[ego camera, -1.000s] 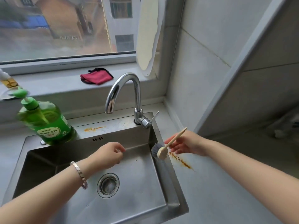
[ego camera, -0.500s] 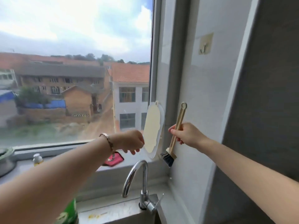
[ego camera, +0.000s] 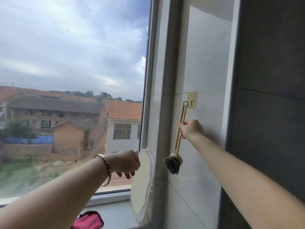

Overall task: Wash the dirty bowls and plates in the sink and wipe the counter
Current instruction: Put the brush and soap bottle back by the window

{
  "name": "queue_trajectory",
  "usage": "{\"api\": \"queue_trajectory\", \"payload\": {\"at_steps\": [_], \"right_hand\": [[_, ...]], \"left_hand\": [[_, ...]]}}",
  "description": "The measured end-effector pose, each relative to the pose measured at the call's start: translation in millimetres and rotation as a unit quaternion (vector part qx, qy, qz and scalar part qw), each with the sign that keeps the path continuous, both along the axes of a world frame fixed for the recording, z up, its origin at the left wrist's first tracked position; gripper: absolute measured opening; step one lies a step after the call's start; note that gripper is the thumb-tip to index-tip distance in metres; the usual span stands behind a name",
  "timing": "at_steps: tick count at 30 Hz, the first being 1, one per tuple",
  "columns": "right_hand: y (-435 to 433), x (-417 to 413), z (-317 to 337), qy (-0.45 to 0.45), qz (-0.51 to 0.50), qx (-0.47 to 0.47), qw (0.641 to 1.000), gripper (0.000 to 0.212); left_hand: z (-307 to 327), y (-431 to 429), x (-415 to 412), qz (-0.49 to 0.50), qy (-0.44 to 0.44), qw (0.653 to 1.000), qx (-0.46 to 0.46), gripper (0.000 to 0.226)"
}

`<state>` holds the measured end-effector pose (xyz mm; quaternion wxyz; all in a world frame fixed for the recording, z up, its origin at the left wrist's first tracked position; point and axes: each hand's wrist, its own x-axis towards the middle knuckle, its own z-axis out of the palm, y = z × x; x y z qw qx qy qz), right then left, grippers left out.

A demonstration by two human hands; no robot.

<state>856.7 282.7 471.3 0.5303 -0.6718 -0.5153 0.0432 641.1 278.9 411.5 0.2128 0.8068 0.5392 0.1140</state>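
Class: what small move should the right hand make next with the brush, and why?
Probably nudge the dish brush rightward so its handle loop slips over the wall hook: the right hand grips mid-handle, and the loop sits left of the hook, not yet on it.

right hand (ego camera: pixel 191 128) raised, fingers (ego camera: pixel 181 125) gripping; left hand (ego camera: pixel 125 161) limp

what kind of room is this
Most likely a home kitchen. The right hand holds a dish brush up to a stick-on hook on the tiled wall, a cream board is beside the window frame, and a red cloth lies on the sill.
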Motion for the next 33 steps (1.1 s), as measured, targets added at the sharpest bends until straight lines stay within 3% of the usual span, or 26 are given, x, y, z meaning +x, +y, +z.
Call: {"api": "queue_trajectory", "payload": {"at_steps": [5,10,13,17,21,24,26,30,33], "right_hand": [[21.8,6.6,1.1,0.049,-0.029,-0.009,0.998,0.035],[20.3,2.5,-18.1,0.112,-0.011,-0.079,0.99,0.02],[16.4,-4.1,-31.2,0.033,-0.029,-0.048,0.998,0.027],[10.7,-7.7,-10.1,0.01,-0.046,0.004,0.999,0.031],[14.5,-5.5,13.3,0.024,-0.046,-0.006,0.999,0.032],[15.3,-6.1,11.3,0.076,-0.036,-0.028,0.996,0.022],[16.5,-4.4,4.5,0.098,-0.038,-0.047,0.993,0.027],[14.8,-1.5,-4.4,0.089,-0.045,-0.03,0.995,0.026],[7.2,-1.3,-17.2,0.029,-0.061,-0.032,0.997,0.029]], "left_hand": [[-7.3,8.8,-4.1,0.008,0.014,1.0,-0.008,0.026],[-13.0,9.1,-14.2,0.015,0.021,1.0,-0.007,0.026],[-15.9,7.7,-19.3,0.017,0.026,0.999,-0.009,0.026],[-11.6,6.6,-24.9,0.015,0.033,0.999,-0.008,0.025],[-5.9,6.9,-28.6,0.014,0.033,0.999,-0.004,0.025],[-5.0,7.4,-31.3,0.012,0.033,0.999,-0.006,0.025],[-5.7,7.7,-34.0,0.013,0.032,0.999,-0.006,0.026],[-8.5,8.7,-38.9,0.015,0.028,0.999,-0.007,0.026],[-11.6,8.8,-42.7,0.018,0.022,1.0,-0.01,0.027]]}}
